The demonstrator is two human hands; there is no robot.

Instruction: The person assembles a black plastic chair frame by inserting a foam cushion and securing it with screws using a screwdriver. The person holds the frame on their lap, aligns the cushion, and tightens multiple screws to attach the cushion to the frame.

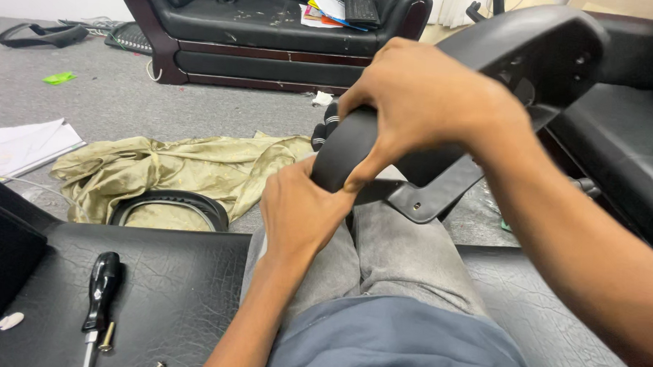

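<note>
Grey trousers cover the seated person's lap on a black cracked-leather seat, where a black-handled screwdriver lies beside a loose brass screw. Just beyond, the left hand has its fingers clamped on the lower end of a curved black plastic chair armrest; the right hand grips its middle from above. Farther off, an olive cloth lies crumpled on grey carpet before a black sofa.

Black chair armrest gripped by right hand on top, pinched by left hand at its lower end; screwdriver laid on black seat
</note>
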